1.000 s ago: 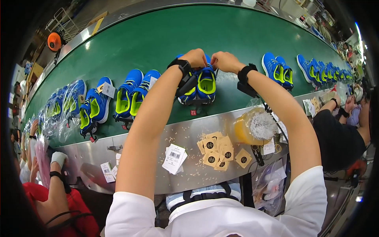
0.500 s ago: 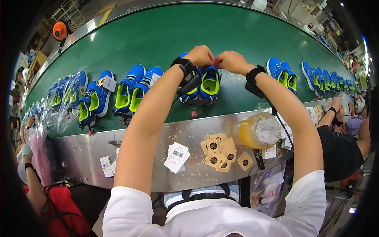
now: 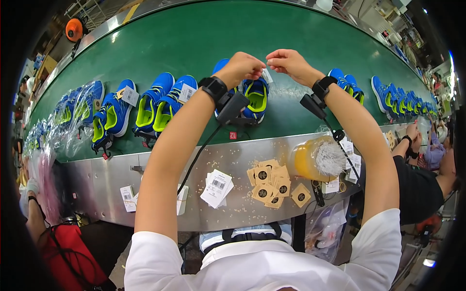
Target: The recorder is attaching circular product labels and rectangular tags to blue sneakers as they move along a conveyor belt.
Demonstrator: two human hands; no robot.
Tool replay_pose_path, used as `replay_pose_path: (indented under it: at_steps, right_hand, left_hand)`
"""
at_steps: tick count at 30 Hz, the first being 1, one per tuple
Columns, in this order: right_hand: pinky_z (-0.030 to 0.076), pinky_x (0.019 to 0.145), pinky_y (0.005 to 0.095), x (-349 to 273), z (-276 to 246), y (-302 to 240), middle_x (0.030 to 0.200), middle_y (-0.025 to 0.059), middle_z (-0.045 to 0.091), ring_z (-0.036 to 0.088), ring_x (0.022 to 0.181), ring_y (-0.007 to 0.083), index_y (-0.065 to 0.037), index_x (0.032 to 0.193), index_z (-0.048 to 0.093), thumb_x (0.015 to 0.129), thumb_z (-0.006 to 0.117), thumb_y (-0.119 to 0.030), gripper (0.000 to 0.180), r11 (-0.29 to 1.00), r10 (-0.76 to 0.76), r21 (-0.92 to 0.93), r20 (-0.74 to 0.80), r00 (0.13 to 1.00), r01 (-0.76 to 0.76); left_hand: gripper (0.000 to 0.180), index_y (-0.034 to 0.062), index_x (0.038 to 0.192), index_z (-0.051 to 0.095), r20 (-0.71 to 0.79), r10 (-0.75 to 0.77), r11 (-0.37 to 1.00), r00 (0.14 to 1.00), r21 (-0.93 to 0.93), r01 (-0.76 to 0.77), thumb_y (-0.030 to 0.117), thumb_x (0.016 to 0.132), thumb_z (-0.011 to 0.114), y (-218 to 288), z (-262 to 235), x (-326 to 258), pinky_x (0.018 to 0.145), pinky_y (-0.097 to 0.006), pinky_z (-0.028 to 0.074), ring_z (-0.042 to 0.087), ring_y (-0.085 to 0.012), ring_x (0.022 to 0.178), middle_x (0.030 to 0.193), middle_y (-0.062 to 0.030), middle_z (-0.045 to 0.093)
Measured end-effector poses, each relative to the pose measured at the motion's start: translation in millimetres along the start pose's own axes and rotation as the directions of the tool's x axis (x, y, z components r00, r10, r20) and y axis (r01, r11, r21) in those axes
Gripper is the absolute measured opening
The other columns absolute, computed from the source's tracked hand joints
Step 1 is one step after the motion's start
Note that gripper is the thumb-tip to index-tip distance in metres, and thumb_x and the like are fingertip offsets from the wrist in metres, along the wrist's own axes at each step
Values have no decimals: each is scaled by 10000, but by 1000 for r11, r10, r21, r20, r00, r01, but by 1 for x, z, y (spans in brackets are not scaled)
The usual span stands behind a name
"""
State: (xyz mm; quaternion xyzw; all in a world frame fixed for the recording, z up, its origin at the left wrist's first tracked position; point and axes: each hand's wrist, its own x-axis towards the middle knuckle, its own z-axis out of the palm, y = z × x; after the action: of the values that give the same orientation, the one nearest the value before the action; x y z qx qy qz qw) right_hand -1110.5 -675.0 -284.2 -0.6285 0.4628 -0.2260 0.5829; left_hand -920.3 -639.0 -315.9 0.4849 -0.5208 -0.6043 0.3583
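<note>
A pair of blue shoes (image 3: 255,98) with lime-green linings stands on the green belt before me, joined by a black hanger piece at the heels with a small red size marker. Above them my left hand (image 3: 242,67) has its fingers pinched together; what lies between them is too small to make out. A white tag (image 3: 267,75) hangs just under its fingertips, over the toe of the right shoe. Just right of it, a small gap away, my right hand (image 3: 291,66) holds thumb and fingertips together in a pinch, its contents not discernible.
Tagged blue shoes (image 3: 162,104) stand to the left, plastic-wrapped ones (image 3: 87,104) beyond. More shoes (image 3: 347,86) line the right. On the metal ledge lie white tags (image 3: 217,189), brown cards (image 3: 271,183) and a yellow tub (image 3: 308,159) of white strings. Co-workers' arms (image 3: 411,138) are at both sides.
My hands have drawn slightly apart, the right one moving right. The white tag by the shoe's toe now shows. The left-hand shoes and the pair before me have shifted a little left.
</note>
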Motion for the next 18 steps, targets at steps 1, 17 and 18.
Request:
replay_pose_path:
  at_steps: [1,17,18]
  right_hand:
    - [501,724,211,-1,2,-1,940,62,634,609,841,102,19,1051,577,871,613,-98,218,1000,-2,0,5,1000,2]
    - [517,804,290,-2,15,-6,960,36,623,628,911,138,-54,1016,554,837,655,-113,213,997,-22,-79,47,999,25]
    - [521,798,293,-2,16,-7,945,34,623,632,907,138,-57,1000,545,840,649,-111,198,998,-26,-55,67,997,30]
  left_hand:
    - [204,-60,1006,627,34,-62,930,997,-360,70,86,873,575,-2,-4,-4,713,-261,530,616,-151,771,859,-104,630]
    - [324,-24,1154,563,-86,150,956,985,-240,-167,60,849,632,-16,-3,-21,764,-248,524,624,-138,831,926,-87,640]
    - [324,-24,1154,563,-87,151,956,985,-240,-168,60,849,632,-17,-5,-21,764,-248,524,624,-138,831,926,-87,640]
